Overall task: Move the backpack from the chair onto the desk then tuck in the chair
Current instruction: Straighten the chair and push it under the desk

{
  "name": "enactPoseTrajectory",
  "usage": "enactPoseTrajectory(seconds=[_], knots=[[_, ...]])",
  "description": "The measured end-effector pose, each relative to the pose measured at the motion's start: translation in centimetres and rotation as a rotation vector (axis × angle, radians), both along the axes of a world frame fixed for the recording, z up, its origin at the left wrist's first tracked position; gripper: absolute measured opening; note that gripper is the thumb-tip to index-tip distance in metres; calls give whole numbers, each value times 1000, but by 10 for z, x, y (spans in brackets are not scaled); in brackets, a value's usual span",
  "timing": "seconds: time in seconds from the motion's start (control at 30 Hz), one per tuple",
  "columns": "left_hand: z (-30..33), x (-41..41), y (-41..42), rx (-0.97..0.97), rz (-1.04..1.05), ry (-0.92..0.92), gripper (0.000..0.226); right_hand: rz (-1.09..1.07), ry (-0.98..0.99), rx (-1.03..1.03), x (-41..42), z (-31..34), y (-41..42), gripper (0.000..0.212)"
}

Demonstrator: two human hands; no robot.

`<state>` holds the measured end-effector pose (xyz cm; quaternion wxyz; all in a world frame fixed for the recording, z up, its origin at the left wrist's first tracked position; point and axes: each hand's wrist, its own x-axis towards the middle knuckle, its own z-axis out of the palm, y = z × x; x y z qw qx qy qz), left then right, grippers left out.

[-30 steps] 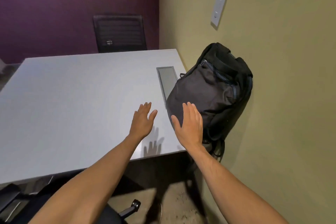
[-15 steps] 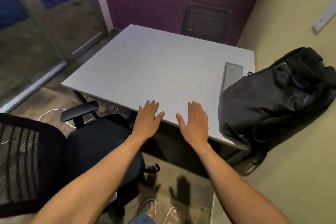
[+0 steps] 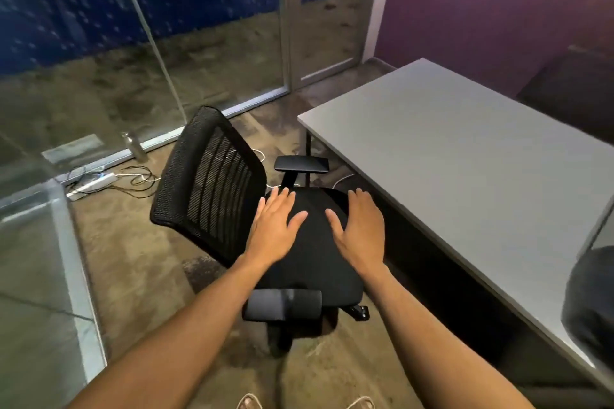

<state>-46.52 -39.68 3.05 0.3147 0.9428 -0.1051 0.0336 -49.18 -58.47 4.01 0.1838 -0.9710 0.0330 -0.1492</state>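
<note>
Centre of frame, chair (image 3: 299, 242): black, empty seat, beside the surface (image 3: 465, 176).
Left hand (image 3: 274, 229): spread flat, holding nothing, over seat.
Right hand (image 3: 360, 229): spread flat, holding nothing, over seat.
Backpack (image 3: 591, 309): lower right edge, on surface.

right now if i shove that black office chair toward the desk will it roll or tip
The chair will probably roll easily: a caster shows under the seat. On the carpet it may drag a little. A push high on the mesh backrest may tilt it; low on the seat seems steadier.
</note>
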Motion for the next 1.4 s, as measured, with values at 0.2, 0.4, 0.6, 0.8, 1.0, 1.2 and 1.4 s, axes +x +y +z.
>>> enactPoseTrajectory(seconds=[0.2,0.4,0.6,0.8,1.0,1.2,1.4], knots=[[14,-10,130,41,145,-88,57,170,-56,69,15,7,134,64],[17,-16,230,7,263,-73,57,223,22,186,26,7,238,66],[20,-8,285,8,292,-69,58,234,81,235,44,8,303,71],[24,33,328,6,245,-83,58,138,141,319,79,4,347,75],[15,119,357,29,107,-98,59,-4,170,360,131,-6,366,77],[6,204,371,62,-122,-71,58,-176,235,457,155,-20,378,82],[6,270,363,84,-339,-54,57,-296,280,471,160,-26,387,80]])
